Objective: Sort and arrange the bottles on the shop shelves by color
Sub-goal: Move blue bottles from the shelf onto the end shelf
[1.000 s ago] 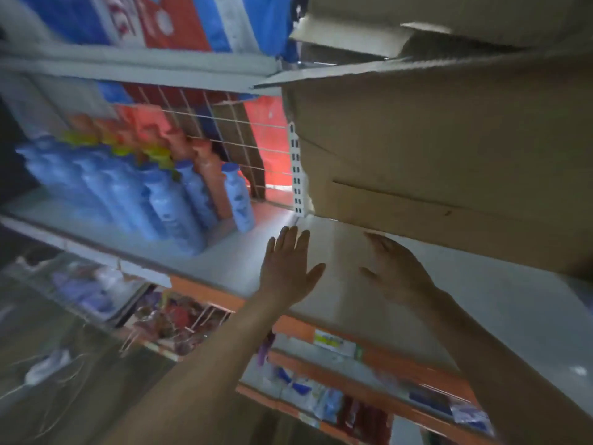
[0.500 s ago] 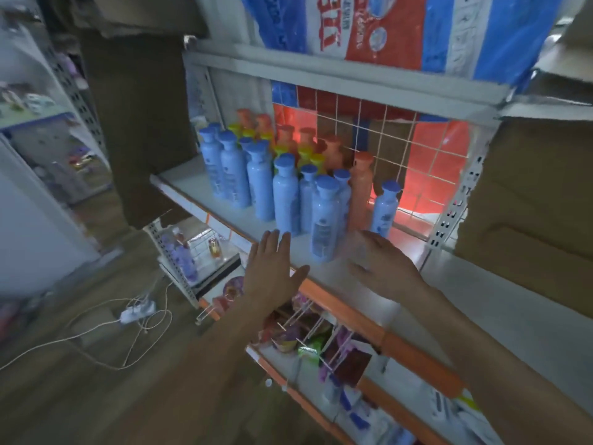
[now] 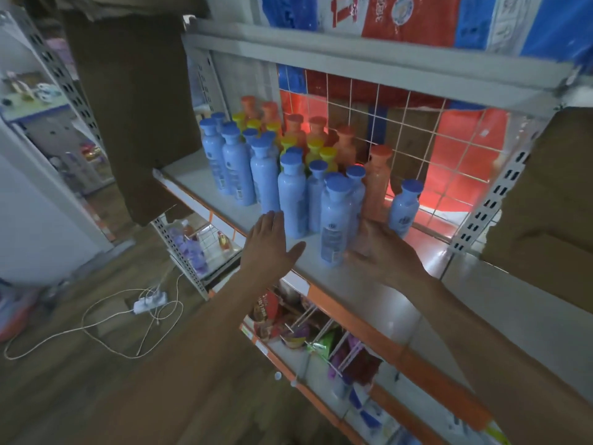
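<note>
Several blue bottles (image 3: 290, 200) with blue caps stand at the front of the white shelf (image 3: 349, 281). Behind them are yellow-capped bottles (image 3: 316, 150) and, at the back, orange bottles (image 3: 377, 184). One blue bottle (image 3: 404, 207) stands alone to the right. The nearest blue bottle (image 3: 335, 226) stands between my hands. My left hand (image 3: 269, 245) is flat with straight fingers, just in front of the blue group. My right hand (image 3: 382, 248) is open too, its fingers beside the nearest bottle; whether it touches it I cannot tell. Neither hand holds anything.
A wire grid (image 3: 417, 130) backs the shelf. Cardboard boxes stand at the left (image 3: 134, 101) and right (image 3: 545, 194). Lower shelves (image 3: 321, 345) hold small packets. A power strip with white cable (image 3: 149, 301) lies on the wooden floor.
The view swung left from the cardboard box to the bottles. Both hands moved with it and came closer to the front blue bottles, staying open.
</note>
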Demonstrator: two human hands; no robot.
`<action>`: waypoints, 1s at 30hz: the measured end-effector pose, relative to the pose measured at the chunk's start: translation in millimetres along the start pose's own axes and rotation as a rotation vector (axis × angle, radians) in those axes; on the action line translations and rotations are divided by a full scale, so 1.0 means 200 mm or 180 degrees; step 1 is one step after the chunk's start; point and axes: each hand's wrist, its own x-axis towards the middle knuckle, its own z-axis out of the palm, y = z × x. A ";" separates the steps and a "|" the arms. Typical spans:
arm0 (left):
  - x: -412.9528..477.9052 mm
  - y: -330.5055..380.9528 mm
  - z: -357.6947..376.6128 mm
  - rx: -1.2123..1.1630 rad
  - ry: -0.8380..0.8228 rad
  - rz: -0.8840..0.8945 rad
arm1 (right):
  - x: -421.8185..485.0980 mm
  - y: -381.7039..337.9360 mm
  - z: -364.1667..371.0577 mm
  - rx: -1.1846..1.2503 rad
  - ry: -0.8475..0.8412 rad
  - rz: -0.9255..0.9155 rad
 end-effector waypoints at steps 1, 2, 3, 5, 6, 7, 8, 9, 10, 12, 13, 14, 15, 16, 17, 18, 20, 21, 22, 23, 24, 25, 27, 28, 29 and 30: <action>0.03 -0.01 0.01 -0.0051 -0.0019 0.0007 | 0.00 0.00 0.02 -0.0016 -0.0002 0.0054; 0.05 -0.02 0.01 -0.0125 -0.0057 -0.0002 | 0.01 -0.01 0.04 -0.0032 0.0022 0.0070; 0.08 -0.03 0.02 -0.0214 -0.0101 -0.0028 | 0.01 -0.02 0.05 -0.0067 0.0033 0.0121; 0.15 -0.06 0.03 -0.0393 -0.0237 -0.0151 | 0.04 -0.04 0.06 -0.0110 0.0100 0.0202; 0.19 -0.08 0.04 -0.0475 -0.0306 -0.0204 | 0.06 -0.06 0.07 -0.0115 0.0152 0.0216; 0.22 -0.10 0.05 -0.0540 -0.0353 -0.0218 | 0.08 -0.08 0.07 -0.0125 0.0201 0.0219; 0.25 -0.11 0.06 -0.0596 -0.0375 -0.0204 | 0.10 -0.10 0.09 -0.0115 0.0264 0.0233; 0.28 -0.13 0.07 -0.0669 -0.0371 -0.0172 | 0.11 -0.12 0.10 -0.0122 0.0323 0.0294; 0.31 -0.14 0.08 -0.0769 -0.0351 -0.0157 | 0.13 -0.14 0.11 -0.0103 0.0414 0.0354; 0.36 -0.16 0.10 -0.0974 -0.0277 -0.0163 | 0.16 -0.17 0.14 -0.0048 0.0558 0.0524; 0.38 -0.18 0.12 -0.1043 -0.0218 -0.0160 | 0.17 -0.19 0.15 0.0037 0.0618 0.0605; 0.40 -0.19 0.13 -0.1095 -0.0178 -0.0178 | 0.18 -0.20 0.15 0.0140 0.0724 0.0638; 0.42 -0.20 0.13 -0.1149 -0.0154 -0.0207 | 0.18 -0.22 0.16 0.0227 0.0804 0.0669; 0.44 -0.20 0.13 -0.1204 -0.0155 -0.0253 | 0.19 -0.23 0.16 0.0336 0.0884 0.0692; 0.46 -0.20 0.14 -0.1283 -0.0168 -0.0309 | 0.20 -0.25 0.17 0.0452 0.0924 0.0754; 0.48 -0.19 0.13 -0.1393 -0.0190 -0.0389 | 0.21 -0.26 0.18 0.0586 0.0963 0.0846; 0.51 -0.17 0.12 -0.1628 -0.0237 -0.0538 | 0.22 -0.28 0.19 0.0866 0.0973 0.1121; 0.53 -0.16 0.12 -0.1687 -0.0256 -0.0581 | 0.22 -0.29 0.20 0.0971 0.0963 0.1224; 0.54 -0.16 0.11 -0.1693 -0.0253 -0.0591 | 0.21 -0.29 0.21 0.1087 0.0977 0.1283; 0.53 -0.15 0.10 -0.1675 -0.0232 -0.0585 | 0.21 -0.29 0.22 0.1192 0.1007 0.1321; 0.52 -0.15 0.09 -0.1673 -0.0200 -0.0562 | 0.20 -0.29 0.22 0.1319 0.1065 0.1319; 0.51 -0.15 0.08 -0.1698 -0.0174 -0.0514 | 0.18 -0.29 0.21 0.1424 0.1118 0.1316; 0.46 -0.14 0.06 -0.1743 -0.0120 -0.0323 | 0.14 -0.27 0.20 0.1527 0.1188 0.1358; 0.43 -0.14 0.05 -0.1740 -0.0091 -0.0189 | 0.11 -0.26 0.19 0.1526 0.1198 0.1366; 0.40 -0.13 0.04 -0.1714 -0.0075 -0.0036 | 0.08 -0.25 0.18 0.1519 0.1204 0.1395; 0.37 -0.11 0.03 -0.1665 -0.0056 0.0134 | 0.05 -0.23 0.17 0.1534 0.1253 0.1435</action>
